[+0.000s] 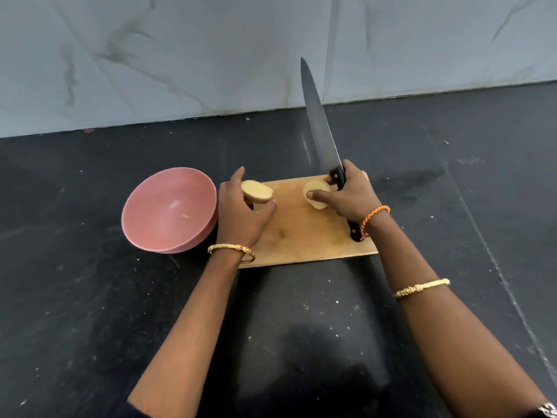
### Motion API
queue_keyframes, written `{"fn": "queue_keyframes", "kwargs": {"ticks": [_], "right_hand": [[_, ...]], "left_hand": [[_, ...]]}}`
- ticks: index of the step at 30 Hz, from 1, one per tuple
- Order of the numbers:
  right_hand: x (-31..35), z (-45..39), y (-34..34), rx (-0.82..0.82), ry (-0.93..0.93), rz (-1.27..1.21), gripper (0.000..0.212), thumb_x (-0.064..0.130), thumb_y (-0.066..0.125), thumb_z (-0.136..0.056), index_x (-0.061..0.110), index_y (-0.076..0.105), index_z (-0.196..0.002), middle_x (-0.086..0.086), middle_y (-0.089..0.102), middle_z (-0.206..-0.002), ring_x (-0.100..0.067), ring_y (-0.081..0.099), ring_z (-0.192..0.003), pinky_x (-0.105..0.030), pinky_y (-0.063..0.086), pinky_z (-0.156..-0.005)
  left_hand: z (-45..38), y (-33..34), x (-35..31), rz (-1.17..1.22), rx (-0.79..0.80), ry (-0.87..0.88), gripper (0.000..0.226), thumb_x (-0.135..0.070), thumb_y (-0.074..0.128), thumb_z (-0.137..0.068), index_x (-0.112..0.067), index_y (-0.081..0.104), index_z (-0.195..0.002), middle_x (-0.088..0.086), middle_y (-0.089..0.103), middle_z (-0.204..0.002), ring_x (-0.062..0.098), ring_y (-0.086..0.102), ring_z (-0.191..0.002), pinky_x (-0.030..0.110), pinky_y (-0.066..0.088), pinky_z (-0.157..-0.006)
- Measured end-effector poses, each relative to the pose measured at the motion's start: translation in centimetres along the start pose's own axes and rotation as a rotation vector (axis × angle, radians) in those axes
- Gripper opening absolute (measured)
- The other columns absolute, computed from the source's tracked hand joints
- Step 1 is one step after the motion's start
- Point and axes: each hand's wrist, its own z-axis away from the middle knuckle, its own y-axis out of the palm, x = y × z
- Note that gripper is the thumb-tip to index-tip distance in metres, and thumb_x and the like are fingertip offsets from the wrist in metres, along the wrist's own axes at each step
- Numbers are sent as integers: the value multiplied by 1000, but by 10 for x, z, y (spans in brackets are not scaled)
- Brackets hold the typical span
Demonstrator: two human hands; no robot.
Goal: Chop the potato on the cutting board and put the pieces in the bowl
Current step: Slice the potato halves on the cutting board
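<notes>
Now the potato lies in two halves on the cutting board (pixel 301 236): the left hand (pixel 241 215) grips one potato half (pixel 256 192) at the board's left end, beside the pink bowl (pixel 168 211). The right hand (pixel 349 194) grips the knife (pixel 319 128), blade pointing away, thumb apparently touching the other half (pixel 316 191).

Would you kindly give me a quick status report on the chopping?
Left hand holds one pale potato half. Right hand grips black-handled knife, thumb on other half. Pink bowl holds only a scrap. Nothing in the way.
</notes>
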Motion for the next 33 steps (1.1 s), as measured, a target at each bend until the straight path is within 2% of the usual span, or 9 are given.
{"fn": "queue_keyframes", "kwargs": {"ticks": [4, 7, 11, 15, 19, 21, 23, 27, 33], "right_hand": [[26, -18, 28, 158, -86, -82, 46, 19, 84, -67, 15, 51, -99, 5, 63, -91, -19, 62, -93, -36, 52, -83], [39, -33, 49, 283, -152, -23, 42, 14, 85, -66, 25, 47, -82, 0, 65, -91, -24, 66, -97, -44, 53, -90], [46, -41, 69, 439, -155, 133, 34, 16, 78, -75, 18, 50, -95, -6, 63, -104, -22, 60, -99, -35, 52, -90], [49, -40, 64, 495, -155, 196, 40, 20, 76, -77, 11, 52, -107, -2, 57, -101, -18, 54, -93, -29, 47, -80], [43, -27, 46, 376, -160, 35, 27, 25, 78, -76, 15, 57, -91, -4, 71, -102, -13, 65, -86, -17, 51, -62], [40, -15, 30, 258, -138, -40, 22, 25, 76, -78, 15, 60, -88, -2, 71, -96, -4, 60, -68, -9, 43, -46], [34, -2, 11, 151, -80, -123, 23, 26, 74, -81, 9, 61, -89, 0, 64, -78, -4, 51, -54, -14, 39, -39], [15, 21, -22, 87, 96, -284, 22, 21, 69, -85, 5, 57, -93, -10, 52, -72, -11, 42, -47, -21, 34, -33], [-12, 39, -39, -70, 228, -430, 8, 15, 62, -89, 15, 54, -88, -8, 66, -84, -5, 41, -44, -18, 32, -32]], "left_hand": [[24, 0, 3, -112, -11, 9, 92, -18, 71, -73, -13, 16, -146, 7, 35, -131, 16, 38, -119, 8, 21, -92], [40, 10, 5, -87, -25, -39, 97, -22, 75, -71, -14, 14, -146, 6, 35, -133, 20, 37, -125, 13, 25, -95], [48, 13, 8, -46, -76, -71, 101, -23, 77, -70, -17, 12, -147, 4, 36, -130, 18, 42, -119, 17, 31, -93], [50, 15, 4, -30, -48, -85, 96, -25, 77, -70, -20, 17, -145, 4, 39, -131, 15, 43, -117, 17, 34, -90], [49, 21, -1, -32, -3, -50, 81, -28, 76, -71, -18, 33, -138, 2, 40, -126, 12, 44, -112, 18, 36, -93], [48, 25, -8, -35, 33, -31, 67, -26, 75, -70, -18, 45, -129, -2, 38, -117, 10, 45, -105, 18, 38, -89], [45, 29, -14, -10, 62, -12, 62, -22, 76, -67, -19, 51, -124, -4, 38, -113, 9, 45, -102, 20, 41, -90], [30, 45, -31, 62, 154, 58, 57, -15, 74, -65, -20, 49, -115, -6, 43, -113, 6, 42, -101, 12, 38, -84], [13, 73, -44, 95, 199, 206, 51, -15, 75, -66, -18, 42, -104, -4, 53, -106, 13, 55, -95, 27, 50, -81]]}}
